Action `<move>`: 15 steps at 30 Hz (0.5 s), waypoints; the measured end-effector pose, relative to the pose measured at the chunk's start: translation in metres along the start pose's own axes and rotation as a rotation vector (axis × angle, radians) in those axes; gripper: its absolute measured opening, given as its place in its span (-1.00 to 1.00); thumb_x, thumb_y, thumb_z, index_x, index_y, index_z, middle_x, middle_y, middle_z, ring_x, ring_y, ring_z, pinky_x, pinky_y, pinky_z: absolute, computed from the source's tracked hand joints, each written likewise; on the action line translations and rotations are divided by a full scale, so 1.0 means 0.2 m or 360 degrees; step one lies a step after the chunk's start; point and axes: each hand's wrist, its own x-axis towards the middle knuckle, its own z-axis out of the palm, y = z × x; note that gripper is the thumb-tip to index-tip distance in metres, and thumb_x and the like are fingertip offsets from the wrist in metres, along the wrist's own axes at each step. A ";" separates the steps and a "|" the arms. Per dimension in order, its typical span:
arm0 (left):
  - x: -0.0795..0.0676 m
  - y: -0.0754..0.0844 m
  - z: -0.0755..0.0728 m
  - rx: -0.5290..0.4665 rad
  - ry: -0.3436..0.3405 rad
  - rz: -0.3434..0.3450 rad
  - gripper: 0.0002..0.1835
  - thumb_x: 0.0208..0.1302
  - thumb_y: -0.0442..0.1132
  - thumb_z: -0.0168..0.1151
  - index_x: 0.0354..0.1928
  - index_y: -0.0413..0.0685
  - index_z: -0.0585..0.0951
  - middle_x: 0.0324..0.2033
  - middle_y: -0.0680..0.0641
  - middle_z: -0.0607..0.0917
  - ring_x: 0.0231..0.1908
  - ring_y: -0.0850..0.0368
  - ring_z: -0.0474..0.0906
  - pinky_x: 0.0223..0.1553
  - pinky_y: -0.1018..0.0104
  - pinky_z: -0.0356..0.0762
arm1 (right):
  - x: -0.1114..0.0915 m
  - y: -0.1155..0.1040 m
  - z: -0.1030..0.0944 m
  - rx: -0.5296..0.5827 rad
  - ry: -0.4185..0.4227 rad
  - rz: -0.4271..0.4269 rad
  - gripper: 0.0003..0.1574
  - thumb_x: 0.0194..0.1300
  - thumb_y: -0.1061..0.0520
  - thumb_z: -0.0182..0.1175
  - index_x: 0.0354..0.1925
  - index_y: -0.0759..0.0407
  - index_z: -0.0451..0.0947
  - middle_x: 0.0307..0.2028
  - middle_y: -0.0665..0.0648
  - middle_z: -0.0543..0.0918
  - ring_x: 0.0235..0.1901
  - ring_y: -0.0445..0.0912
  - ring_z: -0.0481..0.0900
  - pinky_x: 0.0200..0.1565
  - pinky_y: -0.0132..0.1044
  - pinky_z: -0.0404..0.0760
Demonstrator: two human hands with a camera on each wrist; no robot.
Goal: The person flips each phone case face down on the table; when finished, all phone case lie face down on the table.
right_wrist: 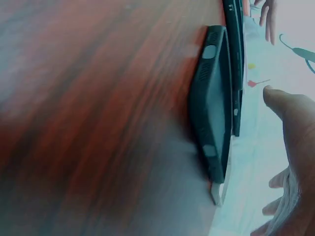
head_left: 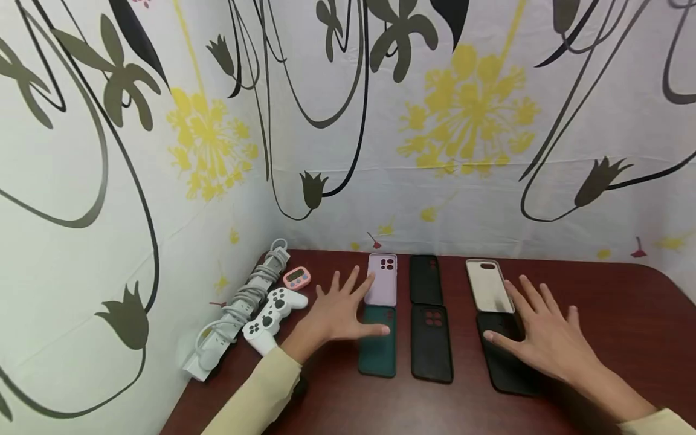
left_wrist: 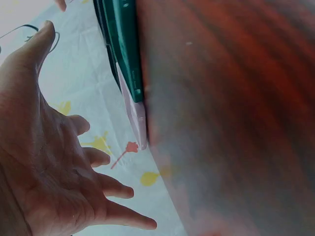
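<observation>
Phone cases lie on the dark red table in three columns of two. My left hand [head_left: 338,311], fingers spread, hovers over the left column: a lilac case [head_left: 382,290] at the back and a teal case [head_left: 377,356] in front. The left wrist view shows that palm [left_wrist: 49,167] apart from the table, holding nothing. Over the right column hovers my right hand [head_left: 551,341], also spread and holding nothing; it partly covers a cream case [head_left: 486,290] and a black case [head_left: 508,368]. Between the hands lie a dark case [head_left: 424,284] and a black case [head_left: 431,356] with a camera cutout.
On the left stand a white power strip [head_left: 277,258] wrapped in grey cable, a white game controller [head_left: 276,307] and a pink digital timer [head_left: 296,278]. A patterned white cloth [head_left: 337,151] walls in the table's back and left edges.
</observation>
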 end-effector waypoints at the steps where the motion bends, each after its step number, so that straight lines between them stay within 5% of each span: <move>1: 0.01 0.00 -0.01 -0.0007 0.0001 0.0003 0.28 0.03 0.81 0.02 0.72 0.50 -0.13 0.74 -0.04 -0.12 0.65 -0.50 -0.12 0.40 -0.79 0.03 | 0.01 -0.02 0.00 0.0004 0.0019 -0.0027 0.52 0.18 -0.71 0.25 0.73 0.00 -0.12 0.69 0.38 -0.09 0.58 0.54 -0.02 0.17 0.87 0.00; 8: 0.07 0.02 -0.04 -0.0020 0.0000 0.0023 0.17 0.19 0.71 0.02 0.72 0.49 -0.15 0.73 -0.04 -0.10 0.67 -0.46 -0.16 0.43 -0.73 0.12 | 0.11 -0.16 0.01 0.0054 0.0170 -0.0265 0.36 0.26 -0.53 0.35 0.69 0.09 0.05 0.60 0.41 0.18 0.49 0.43 0.25 0.25 0.61 0.38; 15: 0.21 0.05 -0.06 -0.0209 0.0091 0.0068 0.06 0.41 0.42 0.15 0.74 0.31 -0.14 0.72 -0.06 0.02 0.67 -0.28 0.02 0.45 -0.51 0.37 | 0.22 -0.24 0.03 0.0302 0.0085 -0.0346 0.10 0.45 -0.24 0.35 0.64 0.23 0.11 0.53 0.43 0.26 0.44 0.40 0.32 0.21 0.45 0.54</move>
